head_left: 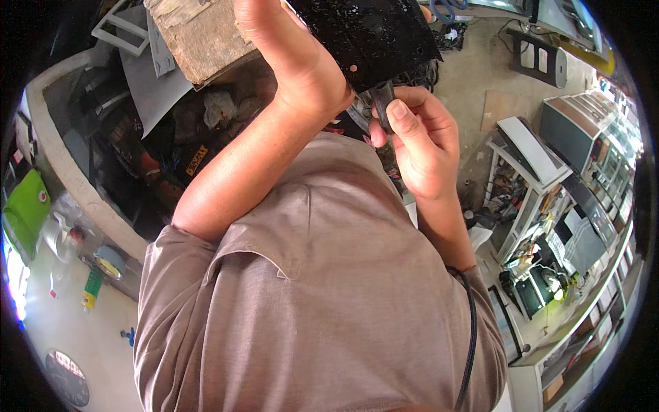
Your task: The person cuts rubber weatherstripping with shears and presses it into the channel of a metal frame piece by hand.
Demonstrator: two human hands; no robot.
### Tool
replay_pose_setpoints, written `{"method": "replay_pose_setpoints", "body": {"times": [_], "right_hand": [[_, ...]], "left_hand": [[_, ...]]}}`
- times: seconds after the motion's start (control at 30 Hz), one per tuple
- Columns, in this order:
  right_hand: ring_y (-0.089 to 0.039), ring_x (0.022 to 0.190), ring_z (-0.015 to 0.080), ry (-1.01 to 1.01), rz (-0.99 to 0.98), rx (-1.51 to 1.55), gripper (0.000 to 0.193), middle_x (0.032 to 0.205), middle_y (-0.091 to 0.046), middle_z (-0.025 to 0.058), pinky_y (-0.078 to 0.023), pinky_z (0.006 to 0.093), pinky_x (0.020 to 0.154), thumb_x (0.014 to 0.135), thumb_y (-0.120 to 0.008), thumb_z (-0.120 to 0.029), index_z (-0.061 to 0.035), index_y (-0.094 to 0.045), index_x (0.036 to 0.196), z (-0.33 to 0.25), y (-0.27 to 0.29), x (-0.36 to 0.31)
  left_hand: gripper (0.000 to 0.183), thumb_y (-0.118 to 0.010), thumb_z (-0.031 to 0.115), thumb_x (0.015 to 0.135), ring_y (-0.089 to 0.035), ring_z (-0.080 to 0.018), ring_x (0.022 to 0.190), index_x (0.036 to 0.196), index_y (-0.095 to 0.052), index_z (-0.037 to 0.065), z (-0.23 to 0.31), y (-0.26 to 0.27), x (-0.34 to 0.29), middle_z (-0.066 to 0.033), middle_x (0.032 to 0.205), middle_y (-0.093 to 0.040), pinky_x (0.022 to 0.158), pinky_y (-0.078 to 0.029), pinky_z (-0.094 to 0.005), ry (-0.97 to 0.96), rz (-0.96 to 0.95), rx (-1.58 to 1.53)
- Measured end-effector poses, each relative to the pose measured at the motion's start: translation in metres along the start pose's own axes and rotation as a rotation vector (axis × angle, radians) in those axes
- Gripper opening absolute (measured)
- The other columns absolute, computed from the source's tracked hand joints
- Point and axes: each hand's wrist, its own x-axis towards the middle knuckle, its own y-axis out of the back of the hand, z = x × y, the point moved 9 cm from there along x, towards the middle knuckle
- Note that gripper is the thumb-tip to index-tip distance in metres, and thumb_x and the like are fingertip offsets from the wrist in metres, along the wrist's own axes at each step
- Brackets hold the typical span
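Note:
A flat black panel (374, 44) with a speckled surface and small holes is at the top middle, cut off by the upper edge. My left hand (305, 65) lies against its left side and partly behind it. A bit of fingertip (426, 14) shows past the panel's right edge; the rest of those fingers are hidden. Just below the panel's lower edge, my right hand (422, 141) pinches a short, dark, rounded piece (384, 110) between thumb and fingers. Whether that piece is joined to the panel cannot be made out.
A rough wooden block (195, 38) sits left of my left hand, above a dark, cluttered hollow. Grey sheet pieces (158, 86) lie beside it. Farther right are a black frame (539, 58) on the floor, a white rack (511, 206) and a loaded workbench (583, 233). A cord (473, 323) hangs by my right arm.

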Motion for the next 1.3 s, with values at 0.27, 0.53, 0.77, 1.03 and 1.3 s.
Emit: {"method": "replay_pose_setpoints", "body": {"times": [0.27, 0.53, 0.77, 1.03, 1.3], "right_hand": [[-0.06, 0.073, 0.0129, -0.014, 0.018, -0.01, 0.016, 0.091, -0.066, 0.009, -0.049, 0.0256, 0.067, 0.096, -0.063, -0.01, 0.0047, -0.064, 0.103, 0.002, 0.003, -0.004], [-0.06, 0.073, 0.0134, -0.002, -0.002, -0.009, 0.016, 0.092, -0.066, 0.0095, -0.049, 0.0264, 0.068, 0.096, -0.063, -0.009, 0.0048, -0.064, 0.103, 0.002, 0.003, -0.006], [-0.06, 0.074, 0.0135, -0.004, -0.012, 0.013, 0.015, 0.094, -0.066, 0.0093, -0.049, 0.0266, 0.068, 0.096, -0.062, -0.009, 0.0047, -0.064, 0.103, 0.005, 0.004, -0.009], [-0.06, 0.074, 0.0131, -0.02, 0.01, 0.013, 0.016, 0.094, -0.066, 0.0087, -0.049, 0.0263, 0.068, 0.096, -0.063, -0.01, 0.004, -0.065, 0.103, 0.007, 0.005, -0.013], [-0.061, 0.074, 0.0131, 0.015, 0.004, -0.002, 0.016, 0.094, -0.066, 0.0088, -0.05, 0.0266, 0.067, 0.096, -0.063, -0.01, 0.0043, -0.064, 0.103, 0.008, 0.006, -0.013]], "left_hand": [[0.099, -0.022, 0.082, 0.086, -0.065, -0.0284, 0.094, 0.118, -0.054, -0.006, 0.002, -0.004, -0.006, -0.0197, 0.108, -0.064, 0.083, -0.054, -0.0411, -0.063, -0.077, 0.187], [0.106, -0.024, 0.089, 0.078, -0.065, -0.0291, 0.091, 0.116, -0.054, -0.006, -0.008, 0.002, -0.003, -0.02, 0.103, -0.064, 0.081, -0.054, -0.0422, -0.053, -0.084, 0.166], [0.105, -0.024, 0.088, 0.079, -0.065, -0.0293, 0.091, 0.114, -0.055, -0.007, -0.001, -0.003, -0.008, -0.0199, 0.104, -0.064, 0.083, -0.054, -0.0422, -0.07, -0.051, 0.145], [0.105, -0.024, 0.087, 0.08, -0.065, -0.0297, 0.092, 0.115, -0.054, -0.007, -0.004, 0.002, -0.011, -0.0207, 0.104, -0.065, 0.083, -0.054, -0.0415, -0.063, 0.006, 0.165], [0.107, -0.026, 0.09, 0.078, -0.064, -0.0303, 0.089, 0.114, -0.055, -0.006, -0.008, -0.006, -0.011, -0.0199, 0.098, -0.064, 0.081, -0.054, -0.0431, -0.05, -0.044, 0.145]]}}
